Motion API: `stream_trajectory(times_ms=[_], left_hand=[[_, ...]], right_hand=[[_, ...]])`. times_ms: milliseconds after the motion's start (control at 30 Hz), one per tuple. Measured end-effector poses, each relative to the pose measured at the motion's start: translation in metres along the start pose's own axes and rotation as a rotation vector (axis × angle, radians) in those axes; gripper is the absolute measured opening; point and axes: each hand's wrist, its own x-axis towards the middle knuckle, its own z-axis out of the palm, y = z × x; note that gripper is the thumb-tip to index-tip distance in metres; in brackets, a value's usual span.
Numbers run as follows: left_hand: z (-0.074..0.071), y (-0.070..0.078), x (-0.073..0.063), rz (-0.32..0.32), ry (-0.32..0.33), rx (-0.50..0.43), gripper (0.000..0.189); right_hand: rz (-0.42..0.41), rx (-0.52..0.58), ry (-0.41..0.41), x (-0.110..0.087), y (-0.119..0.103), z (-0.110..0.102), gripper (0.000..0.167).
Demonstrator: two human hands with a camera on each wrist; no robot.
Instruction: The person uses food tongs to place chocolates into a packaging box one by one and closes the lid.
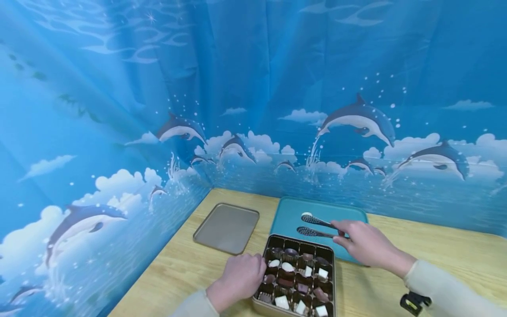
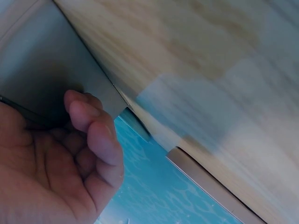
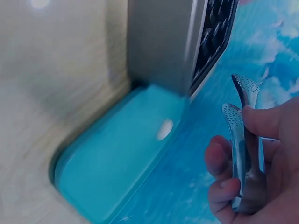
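My right hand (image 1: 366, 244) holds metal tongs (image 1: 317, 232) with perforated tips over the teal tray (image 1: 286, 211). The tips are spread apart with nothing between them. A white oval piece (image 3: 164, 129) lies on the tray, just beyond the upper tip in the head view. My left hand (image 1: 242, 276) grips the left rim of a tin box (image 1: 334, 281), fingers curled at its edge. In the left wrist view, the curled fingers (image 2: 105, 144) overlap the tin's wall. Divided cells inside the tin carry dark chocolates (image 1: 291, 252) and white pieces (image 1: 282, 302).
A flat grey-brown lid (image 1: 227, 228) lies on the wooden table (image 1: 170, 273), left of the teal tray. Blue dolphin-print curtains (image 1: 253, 110) hang behind the table and along its left side. A black strap device (image 1: 413, 303) shows by the right sleeve.
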Motion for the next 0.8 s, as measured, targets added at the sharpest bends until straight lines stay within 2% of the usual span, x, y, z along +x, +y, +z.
stream_trajectory(times_ms=[333, 567, 800], left_hand=[[0.001, 0.000, -0.001, -0.003, -0.012, 0.009, 0.041], [0.003, 0.000, -0.002, -0.009, 0.000, 0.007, 0.042], [0.002, -0.001, -0.001, 0.000, 0.024, 0.030, 0.041]], right_hand=[[0.077, -0.014, -0.031, 0.035, 0.040, 0.021, 0.050], [0.105, -0.028, -0.048, 0.049, 0.054, 0.032, 0.051], [0.110, -0.010, -0.099, 0.062, 0.062, 0.037, 0.050]])
